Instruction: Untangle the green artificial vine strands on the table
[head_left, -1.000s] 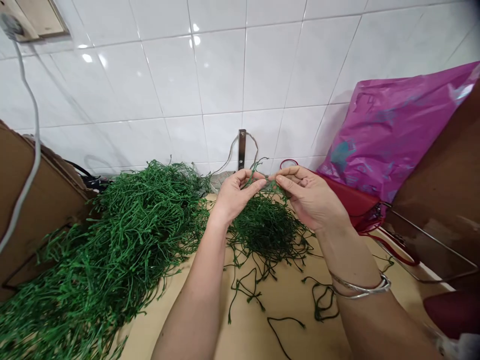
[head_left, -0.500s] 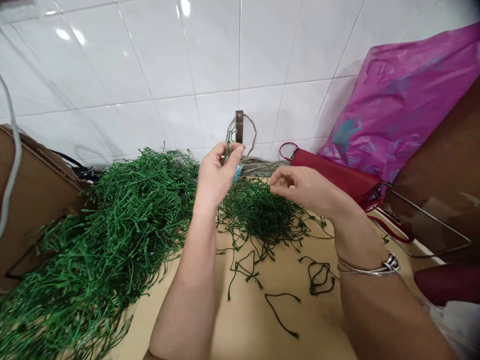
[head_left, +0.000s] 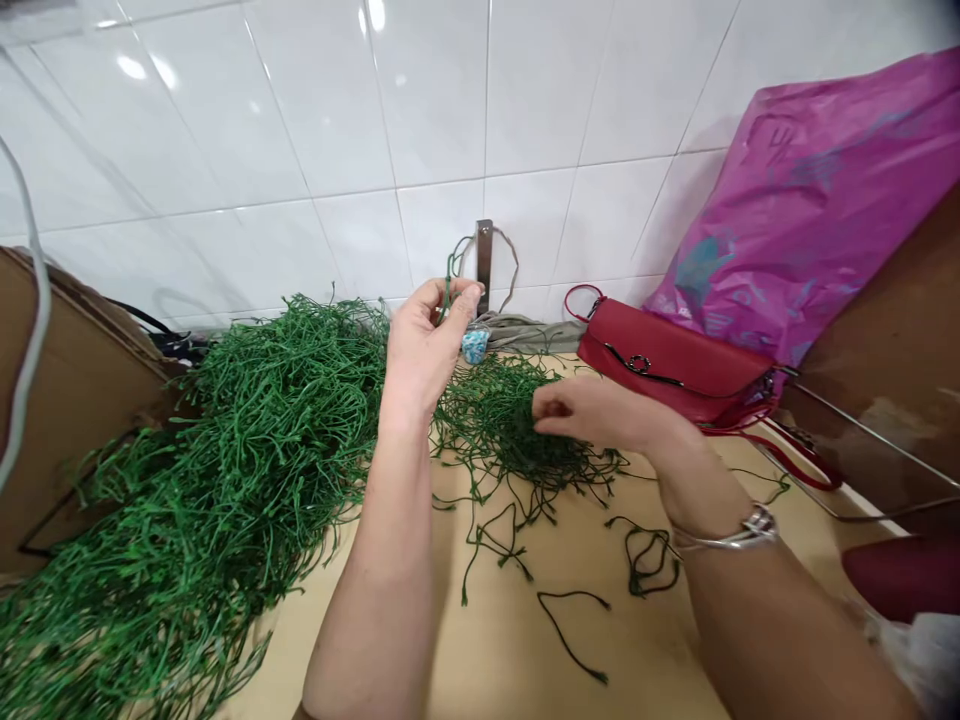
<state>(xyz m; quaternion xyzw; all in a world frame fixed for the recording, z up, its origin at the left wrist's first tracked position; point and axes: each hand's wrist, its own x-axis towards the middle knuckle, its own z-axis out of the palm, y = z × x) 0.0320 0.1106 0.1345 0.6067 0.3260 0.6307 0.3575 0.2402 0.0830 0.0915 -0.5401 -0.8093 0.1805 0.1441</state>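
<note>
Pinched between the thumb and fingers of my left hand (head_left: pixel 429 345) is a thin green cord (head_left: pixel 448 272), its loop sticking up above the fingertips. My right hand (head_left: pixel 581 412) has come down onto the smaller pile of knotted green cords (head_left: pixel 502 400). Its fingers are curled towards the thumb, and whatever is between the fingertips is hidden. A far larger heap of green cords (head_left: pixel 277 440) spreads along the left side. On the tabletop (head_left: pixel 495 650) in front lie several loose cords, one of them a bent single cord (head_left: pixel 566 635).
Behind the hands, a metal upright (head_left: pixel 484 262) stands against the tiled wall (head_left: pixel 427 120), with a blue-and-white bundle (head_left: pixel 475 346) near its foot. At right are a red handbag (head_left: pixel 675 350) and a purple plastic bag (head_left: pixel 817 200). A cardboard box (head_left: pixel 67 400) borders the left.
My right hand has moved down and slightly left, onto the smaller pile. My left hand stays raised with the cord, shifted slightly left; the cord's loop now shows more clearly.
</note>
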